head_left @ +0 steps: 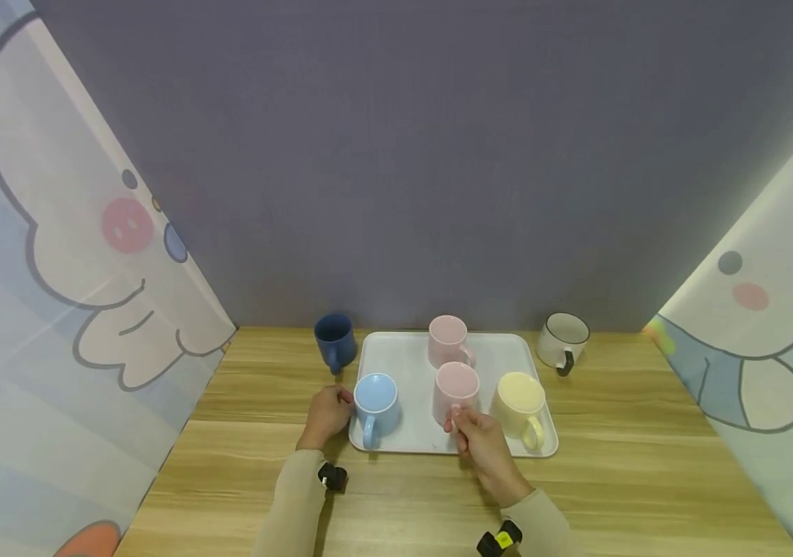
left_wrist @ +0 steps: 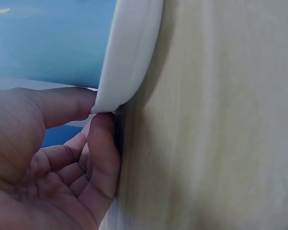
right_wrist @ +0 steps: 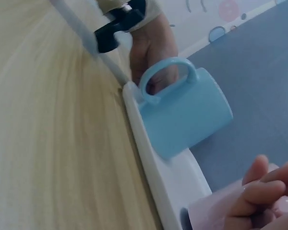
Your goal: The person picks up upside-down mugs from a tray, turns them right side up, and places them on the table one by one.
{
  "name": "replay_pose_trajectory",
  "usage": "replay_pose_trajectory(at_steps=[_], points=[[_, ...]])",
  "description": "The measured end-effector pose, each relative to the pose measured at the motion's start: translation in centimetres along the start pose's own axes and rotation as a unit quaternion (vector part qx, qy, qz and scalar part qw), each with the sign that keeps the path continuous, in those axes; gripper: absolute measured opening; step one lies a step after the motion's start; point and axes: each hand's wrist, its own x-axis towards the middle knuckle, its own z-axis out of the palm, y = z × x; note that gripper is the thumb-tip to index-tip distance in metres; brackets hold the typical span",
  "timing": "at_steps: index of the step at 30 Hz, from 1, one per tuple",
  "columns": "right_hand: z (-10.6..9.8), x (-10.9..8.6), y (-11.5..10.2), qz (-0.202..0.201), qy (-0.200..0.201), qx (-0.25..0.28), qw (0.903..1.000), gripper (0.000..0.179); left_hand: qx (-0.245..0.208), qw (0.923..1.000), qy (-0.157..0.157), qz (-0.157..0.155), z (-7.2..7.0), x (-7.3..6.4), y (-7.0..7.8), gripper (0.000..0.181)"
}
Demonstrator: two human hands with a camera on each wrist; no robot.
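My left hand [head_left: 327,415] is at the left side of a white tray [head_left: 410,442]. The left wrist view shows its thumb over the tray's rim [left_wrist: 129,57] and a finger under it, pinching the edge. Just beside that hand, a light blue mug [head_left: 377,406] stands upright on the tray, handle toward me. With my right hand [head_left: 483,445] I grip the handle of the nearer pink mug [head_left: 453,392], which is upright over the tray's middle. Fingers hide most of that handle. I cannot tell whether its base touches the tray.
Behind the held mug, a second pink mug [head_left: 447,340] stands on the tray. A yellow mug [head_left: 519,404] is at the tray's right. Outside it are a dark blue mug [head_left: 335,339] at the left and a white, black-rimmed mug [head_left: 562,340] at the right. A grey wall [head_left: 396,170] rises behind the wooden table [head_left: 396,503].
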Motion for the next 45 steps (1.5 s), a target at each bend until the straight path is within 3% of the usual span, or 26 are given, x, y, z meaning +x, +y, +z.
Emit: replay_pose_trajectory(at_steps=[15,29,45], points=[[-0.6,0.6,-2.4,-0.013,-0.018,-0.007,0.9997,0.030,0.001,0.9999,0.010,0.013,0.4,-0.1,0.1,0.007],[-1.8,1.6,-6.6,-0.072,0.010,-0.028,0.9970,0.031,0.001,1.0000,-0.002,0.000,0.3,0.2,0.0,0.007],[-3.0,2.7,-8.9,-0.075,0.021,-0.016,0.9969,0.030,-0.002,1.0000,-0.003,-0.006,0.2,0.1,-0.1,0.009]])
